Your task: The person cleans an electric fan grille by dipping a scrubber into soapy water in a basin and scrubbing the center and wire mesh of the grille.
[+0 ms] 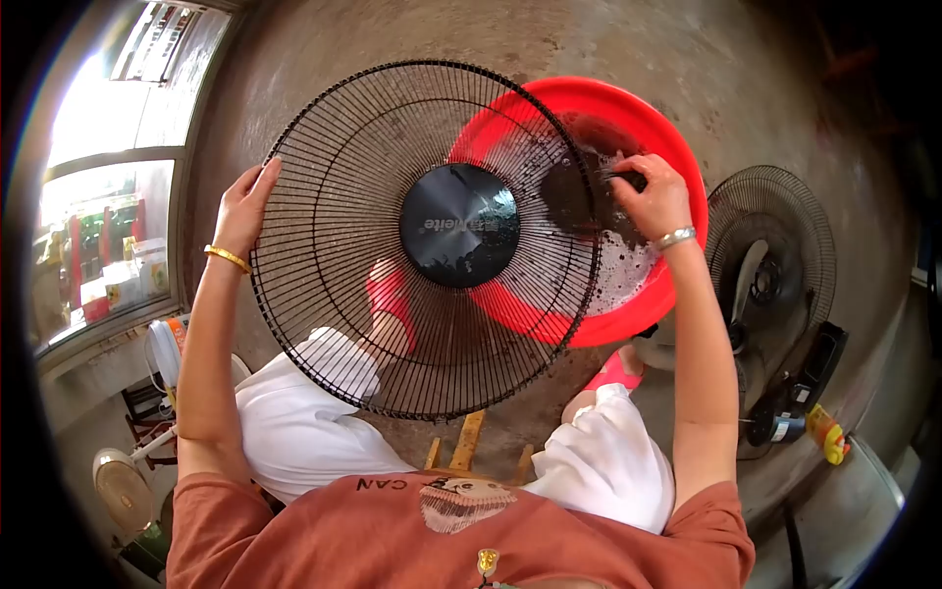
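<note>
My left hand [247, 208] grips the left rim of a large round black fan grille [459, 201], its fingers curled over the edge. The grille is held up, facing me, with a glossy dark disc at its centre. Its right part overlaps a red basin [690, 157] of dark, foamy water. Above the water in the basin, my right hand [655, 201] pinches a small dark thing [631, 180], mostly hidden by the fingers; its kind does not show.
On the floor to the right stands a fan [775, 265] with its blades showing, beside a black fan base [814, 368] and a yellow bottle [827, 434]. A beige fan [123, 486] stands at lower left, below a window [113, 196]. My feet are beside the basin.
</note>
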`<state>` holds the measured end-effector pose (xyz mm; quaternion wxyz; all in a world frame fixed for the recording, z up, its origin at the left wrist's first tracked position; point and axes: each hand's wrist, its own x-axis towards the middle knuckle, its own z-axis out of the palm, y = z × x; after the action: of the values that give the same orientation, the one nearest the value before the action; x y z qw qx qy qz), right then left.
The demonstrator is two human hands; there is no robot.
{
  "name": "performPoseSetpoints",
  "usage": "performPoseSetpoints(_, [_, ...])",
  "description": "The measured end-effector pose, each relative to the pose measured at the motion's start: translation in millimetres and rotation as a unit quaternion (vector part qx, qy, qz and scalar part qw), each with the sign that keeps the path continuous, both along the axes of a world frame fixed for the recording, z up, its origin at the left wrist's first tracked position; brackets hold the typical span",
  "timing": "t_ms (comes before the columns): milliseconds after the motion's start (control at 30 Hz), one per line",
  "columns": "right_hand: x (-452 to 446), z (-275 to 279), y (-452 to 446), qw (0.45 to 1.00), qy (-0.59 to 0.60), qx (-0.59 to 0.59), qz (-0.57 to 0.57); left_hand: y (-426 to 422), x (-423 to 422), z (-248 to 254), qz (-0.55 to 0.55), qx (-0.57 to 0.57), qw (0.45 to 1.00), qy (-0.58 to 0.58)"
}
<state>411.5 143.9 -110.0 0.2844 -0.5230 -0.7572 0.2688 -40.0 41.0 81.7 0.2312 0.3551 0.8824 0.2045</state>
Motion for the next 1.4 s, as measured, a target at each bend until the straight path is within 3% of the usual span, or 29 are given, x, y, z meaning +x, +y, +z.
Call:
performPoseSetpoints(100, [-51.2, 49.5, -21.7, 0.986, 0.139, -0.002, 0.096, -0.1, -6.1, -2.3, -0.031, 0.014, 0.999, 0.009])
performPoseSetpoints(233, [-87.9, 47.5, -31.4, 0.985, 0.107, -0.014, 0.136, -1.1, -18.4, -15.6, -0.072, 0.08, 0.993, 0.039])
performPoseSetpoints(300, [-85.0, 43.5, -26.7, 0.979, 0.132, -0.033, 0.15, -1.6, -21.5, -14.1, -0.036, 0.043, 0.998, 0.016])
performPoseSetpoints(433, [-79.3, 32.9, -20.1, 0.982, -0.145, 0.103, 0.068, -4.2, -6.3, -5.4, -0.041, 0.022, 0.999, 0.01])
performPoseSetpoints(500, [-77.4, 36.5, -12.4, 0.991, -0.087, 0.062, 0.082, -0.2, -9.3, -10.4, -0.049, 0.072, 0.996, 0.011])
performPoseSetpoints(600, [-86.5, 63.9, -28.8, 0.989, 0.063, 0.002, 0.131, -3.4, -7.5, -5.0, -0.039, 0.022, 0.999, -0.003])
performPoseSetpoints(667, [-95.3, 56.6, -28.9, 0.989, 0.056, 0.012, 0.139, 2.0, -14.7, -3.7, 0.011, -0.044, 0.999, 0.004])
performPoseSetpoints(800, [-95.6, 51.9, -22.9, 0.988, 0.036, 0.015, 0.15, -2.2, -17.7, -10.4, -0.01, 0.0, 1.0, 0.015])
performPoseSetpoints(900, [-78.5, 9.5, 1.2, 0.984, -0.122, 0.118, 0.048, -2.6, -11.1, -4.3, -0.009, -0.014, 1.0, 0.012])
performPoseSetpoints(933, [-75.6, 55.7, -5.0, 0.988, -0.116, 0.062, 0.079, -2.9, -11.2, -7.5, -0.031, 0.009, 0.999, 0.016])
performPoseSetpoints(1067, [-87.3, 63.5, -24.6, 0.973, 0.174, 0.095, 0.113, -3.6, -6.4, -5.7, -0.035, 0.001, 0.999, 0.003])
performPoseSetpoints(1167, [-104.4, 35.8, -32.6, 0.975, 0.181, 0.101, 0.082, 4.1, 1.2, -4.6, -0.006, 0.004, 1.0, 0.023])
performPoseSetpoints(1200, [-102.5, 36.0, -37.1, 0.968, 0.241, 0.011, 0.064, 2.1, 0.3, -6.6, -0.004, 0.007, 1.0, 0.025])
performPoseSetpoints(1400, [-40.6, -45.7, 14.8, 0.996, -0.017, 0.08, -0.046, 2.6, 0.1, -2.0, -0.015, -0.008, 1.0, -0.004])
